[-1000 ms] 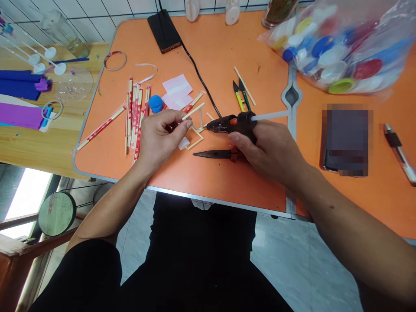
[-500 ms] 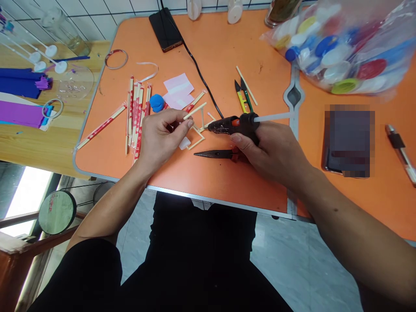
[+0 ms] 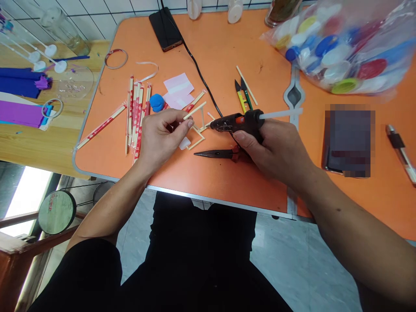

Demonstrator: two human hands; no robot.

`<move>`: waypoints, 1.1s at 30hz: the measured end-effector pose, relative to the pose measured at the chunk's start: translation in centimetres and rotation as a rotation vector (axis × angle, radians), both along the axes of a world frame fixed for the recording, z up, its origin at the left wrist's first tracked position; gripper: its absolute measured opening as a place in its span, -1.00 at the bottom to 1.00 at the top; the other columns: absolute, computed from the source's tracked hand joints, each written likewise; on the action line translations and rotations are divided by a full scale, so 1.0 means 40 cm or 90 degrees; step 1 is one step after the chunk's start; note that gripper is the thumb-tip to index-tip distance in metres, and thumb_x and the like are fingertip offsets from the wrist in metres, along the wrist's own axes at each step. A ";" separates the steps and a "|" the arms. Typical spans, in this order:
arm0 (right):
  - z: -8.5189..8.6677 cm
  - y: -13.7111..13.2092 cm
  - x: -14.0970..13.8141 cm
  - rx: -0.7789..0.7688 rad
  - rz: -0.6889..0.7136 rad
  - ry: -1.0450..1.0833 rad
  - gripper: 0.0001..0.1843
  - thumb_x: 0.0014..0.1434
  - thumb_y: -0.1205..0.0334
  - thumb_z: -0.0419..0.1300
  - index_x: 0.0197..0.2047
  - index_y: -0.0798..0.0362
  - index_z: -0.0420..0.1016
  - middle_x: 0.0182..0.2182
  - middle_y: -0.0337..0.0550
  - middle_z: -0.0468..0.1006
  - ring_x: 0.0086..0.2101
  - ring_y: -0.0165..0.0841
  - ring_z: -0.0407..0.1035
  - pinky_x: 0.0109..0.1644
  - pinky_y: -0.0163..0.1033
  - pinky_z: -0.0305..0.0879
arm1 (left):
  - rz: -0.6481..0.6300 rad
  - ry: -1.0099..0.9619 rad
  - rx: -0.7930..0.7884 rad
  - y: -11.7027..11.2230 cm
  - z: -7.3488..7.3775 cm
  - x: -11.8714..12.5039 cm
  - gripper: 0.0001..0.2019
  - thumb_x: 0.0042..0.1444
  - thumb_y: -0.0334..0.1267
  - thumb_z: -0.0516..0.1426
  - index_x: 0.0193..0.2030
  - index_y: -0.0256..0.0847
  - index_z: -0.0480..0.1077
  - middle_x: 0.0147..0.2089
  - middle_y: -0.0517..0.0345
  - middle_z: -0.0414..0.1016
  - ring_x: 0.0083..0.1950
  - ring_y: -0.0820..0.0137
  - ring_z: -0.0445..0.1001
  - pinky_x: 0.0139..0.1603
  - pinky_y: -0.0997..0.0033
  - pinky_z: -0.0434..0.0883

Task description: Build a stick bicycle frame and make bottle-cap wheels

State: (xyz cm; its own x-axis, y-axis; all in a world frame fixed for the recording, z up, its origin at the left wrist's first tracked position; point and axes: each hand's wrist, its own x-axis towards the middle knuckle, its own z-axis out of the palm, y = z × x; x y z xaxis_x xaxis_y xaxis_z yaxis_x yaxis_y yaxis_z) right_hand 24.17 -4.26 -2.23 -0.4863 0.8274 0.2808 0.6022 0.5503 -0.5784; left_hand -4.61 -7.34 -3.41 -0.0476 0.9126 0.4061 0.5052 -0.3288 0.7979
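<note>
My left hand (image 3: pixel 167 132) pinches a small frame of short pale wooden sticks (image 3: pixel 196 144) between thumb and fingers, low over the table. Part of the frame is hidden behind the fingers. My right hand (image 3: pixel 273 145) is wrapped round a black hot glue gun (image 3: pixel 238 123), a whitish glue stick (image 3: pixel 281 114) poking out of its back. Its nozzle points left, at the right side of the stick frame; whether they touch I cannot tell. Just below the gun lie long-nose pliers (image 3: pixel 216 154), their handles partly covered by my right hand.
Chopsticks in red-and-white wrappers (image 3: pixel 138 112) lie left of my left hand, near a blue lump (image 3: pixel 157 103) and pink paper (image 3: pixel 178 89). Yellow-and-green snips (image 3: pixel 243 96) lie behind the gun. A black cable (image 3: pixel 198 65) crosses the orange table. A bag of bottle caps (image 3: pixel 341 52) stands back right.
My right hand has drawn the glue gun slightly to the right, its nozzle a little farther from the left hand. The left hand has stayed almost still.
</note>
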 end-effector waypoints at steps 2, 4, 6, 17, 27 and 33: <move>-0.003 0.000 0.003 0.003 -0.005 -0.007 -0.39 0.56 -0.32 0.12 -0.35 -0.03 0.49 -0.41 -0.02 0.54 -0.35 -0.12 0.49 -0.28 -0.08 0.21 | 0.003 0.000 0.001 0.001 0.001 0.001 -0.73 0.38 0.05 0.40 -0.22 -0.07 0.70 -0.33 0.16 0.70 -0.35 0.36 0.61 -0.38 0.31 0.42; -0.006 -0.001 0.004 0.007 -0.005 -0.009 -0.39 0.55 -0.31 0.13 -0.40 -0.04 0.41 -0.42 -0.01 0.54 -0.38 -0.14 0.46 -0.30 -0.08 0.17 | 0.005 0.000 0.003 0.002 0.001 0.002 -0.74 0.38 0.04 0.40 -0.23 -0.07 0.69 -0.34 0.17 0.69 -0.37 0.37 0.60 -0.40 0.31 0.40; -0.007 -0.002 0.004 0.000 0.002 -0.009 -0.38 0.56 -0.29 0.13 -0.43 -0.05 0.36 -0.43 -0.02 0.53 -0.40 -0.16 0.44 -0.31 -0.08 0.15 | 0.002 -0.003 0.003 0.003 0.000 0.002 -0.74 0.37 0.04 0.41 -0.23 -0.07 0.69 -0.36 0.17 0.68 -0.37 0.37 0.60 -0.41 0.31 0.40; -0.011 -0.002 -0.001 -0.001 0.005 -0.019 -0.43 0.58 -0.21 0.12 -0.41 -0.06 0.39 -0.41 0.01 0.57 -0.36 -0.13 0.46 -0.28 -0.06 0.18 | 0.005 -0.005 0.015 0.004 -0.005 0.001 -0.74 0.36 0.05 0.42 -0.22 -0.07 0.71 -0.34 0.17 0.69 -0.38 0.38 0.58 -0.40 0.30 0.39; -0.004 -0.008 -0.001 -0.044 0.018 -0.024 -0.44 0.59 -0.20 0.12 -0.38 -0.05 0.44 -0.40 -0.01 0.58 -0.35 -0.14 0.46 -0.27 -0.07 0.20 | 0.003 -0.009 0.007 0.005 -0.004 0.002 -0.70 0.36 0.09 0.42 -0.22 -0.08 0.70 -0.35 0.16 0.67 -0.38 0.38 0.58 -0.41 0.31 0.40; -0.009 -0.001 0.004 -0.001 -0.015 -0.014 -0.45 0.56 -0.22 0.15 -0.39 -0.06 0.35 -0.37 0.01 0.56 -0.33 -0.11 0.48 -0.25 -0.06 0.19 | 0.004 -0.010 0.005 0.004 -0.006 0.000 -0.73 0.37 0.07 0.42 -0.22 -0.07 0.71 -0.33 0.16 0.69 -0.37 0.38 0.59 -0.42 0.31 0.40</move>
